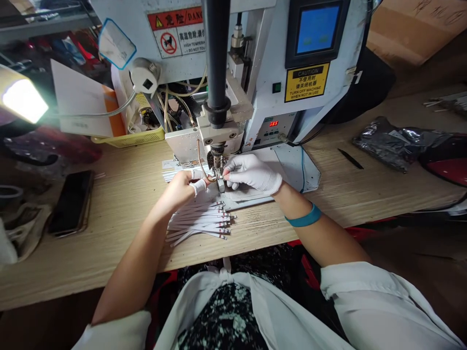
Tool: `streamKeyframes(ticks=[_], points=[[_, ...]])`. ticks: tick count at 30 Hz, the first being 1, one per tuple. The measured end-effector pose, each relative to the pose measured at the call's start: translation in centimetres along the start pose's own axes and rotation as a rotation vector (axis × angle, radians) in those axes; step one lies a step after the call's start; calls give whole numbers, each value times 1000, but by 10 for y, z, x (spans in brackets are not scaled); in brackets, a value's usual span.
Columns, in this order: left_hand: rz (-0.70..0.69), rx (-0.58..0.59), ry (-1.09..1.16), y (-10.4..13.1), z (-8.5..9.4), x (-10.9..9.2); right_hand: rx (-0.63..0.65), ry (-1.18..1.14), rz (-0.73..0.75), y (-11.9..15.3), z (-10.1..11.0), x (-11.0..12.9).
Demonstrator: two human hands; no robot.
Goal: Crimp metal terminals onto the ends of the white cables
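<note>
My left hand (186, 187), with white covers on some fingertips, pinches at the left of the machine's working head (217, 155). What sits between its fingers is too small to make out. My right hand (255, 172), in a white glove with a bare fingertip showing, is closed in a pinch just right of the same head. Whatever it holds is hidden. A small metal block (221, 185) lies between the two hands. Below my left hand, a fanned pile of thin white strips (197, 218) with dark and red marked ends rests on the table. More strips (170, 174) lie behind that hand.
The machine (270, 29) with its screen (317, 29) and warning label (177, 34) stands in front. A phone (71, 201) and lit lamp (25, 99) are left, beside a yellow basket (134, 140). Right lie a dark pointed tool (350, 158) and silvery bag (394, 141).
</note>
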State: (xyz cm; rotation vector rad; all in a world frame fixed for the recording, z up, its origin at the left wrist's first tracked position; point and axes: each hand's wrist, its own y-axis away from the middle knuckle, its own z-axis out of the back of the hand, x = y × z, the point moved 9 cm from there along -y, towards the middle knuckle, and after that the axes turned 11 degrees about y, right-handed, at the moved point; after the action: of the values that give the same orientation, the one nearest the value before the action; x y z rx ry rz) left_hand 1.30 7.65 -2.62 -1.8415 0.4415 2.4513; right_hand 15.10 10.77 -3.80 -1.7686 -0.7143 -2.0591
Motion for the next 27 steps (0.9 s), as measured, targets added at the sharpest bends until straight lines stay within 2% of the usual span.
streamKeyframes(ticks=[5,17,27], points=[[18,5,15,-1,-2,2,-7,-80,-125,-3,-3,-9],[64,-26,-45,0,-6,-6,6,-135,-259,0,-12,-6],[85,-56,-24,-1,-3,-2,24,-169,-202,-3,-13,-8]])
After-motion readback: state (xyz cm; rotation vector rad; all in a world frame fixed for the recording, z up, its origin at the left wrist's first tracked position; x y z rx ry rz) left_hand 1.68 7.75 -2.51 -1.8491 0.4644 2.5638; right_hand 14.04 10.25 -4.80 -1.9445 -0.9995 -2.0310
